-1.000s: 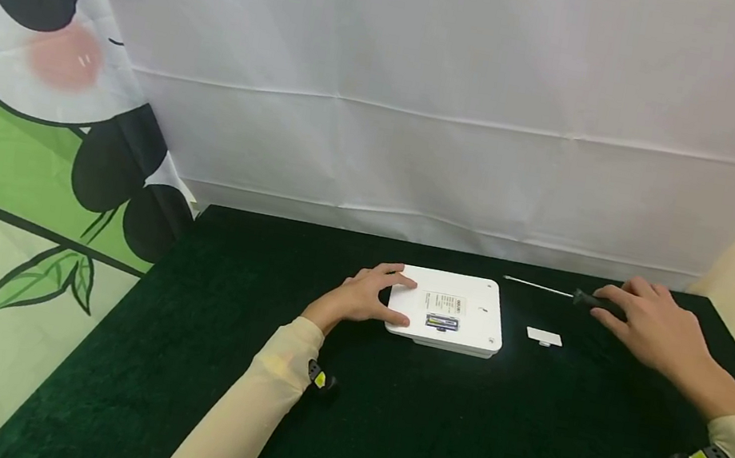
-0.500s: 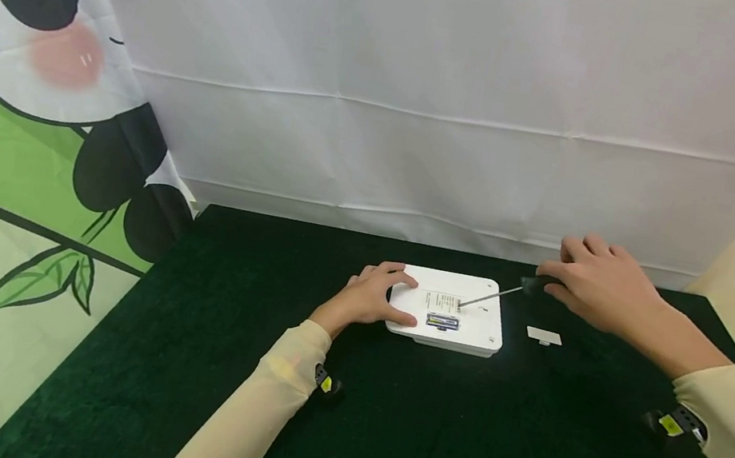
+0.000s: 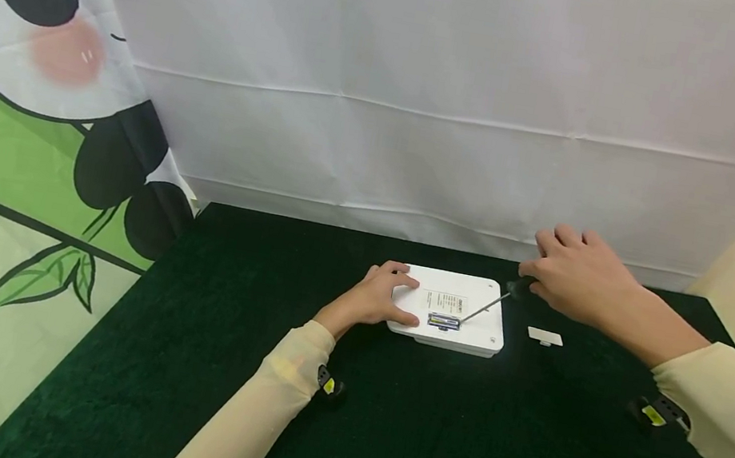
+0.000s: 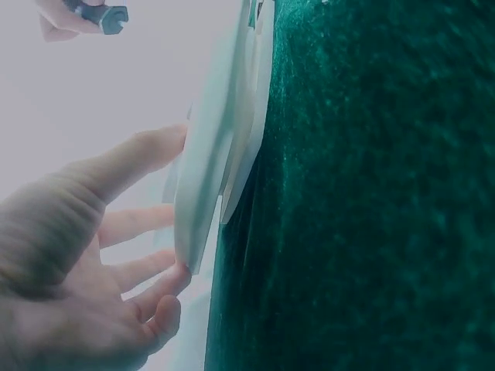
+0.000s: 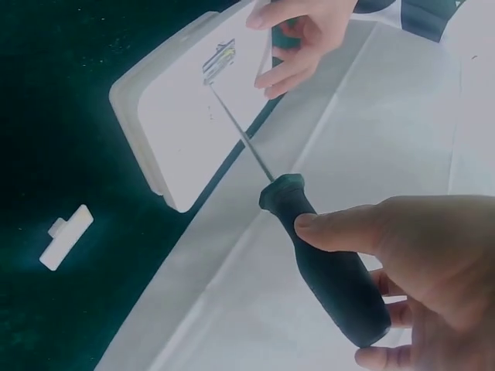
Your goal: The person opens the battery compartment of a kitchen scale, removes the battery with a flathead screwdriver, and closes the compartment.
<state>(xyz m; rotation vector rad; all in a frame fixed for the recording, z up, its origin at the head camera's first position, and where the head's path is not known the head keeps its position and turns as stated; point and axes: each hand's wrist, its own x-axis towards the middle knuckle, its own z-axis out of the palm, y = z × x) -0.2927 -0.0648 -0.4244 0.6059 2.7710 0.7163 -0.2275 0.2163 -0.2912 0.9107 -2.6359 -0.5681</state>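
A flat white battery-powered device lies underside up on the dark green cloth, its battery bay uncovered. Inside the bay sits at least one battery, near a printed label. My left hand grips the device's left side, thumb on the near part and index finger farther back; the left wrist view shows the other fingertips along its edge. Above its right side, my right hand holds a screwdriver by the black handle. The metal shaft slants down, with its tip right at the battery's right end.
A small white battery cover with a tab lies right of the device. The green-covered table ends behind it at a hanging white cloth. Printed cartoon panels stand at the left and right.
My right hand has lifted the screwdriver from the table on the right and carried it left over the device. Its tip moved from the label to the battery. The left hand has stayed on the device.
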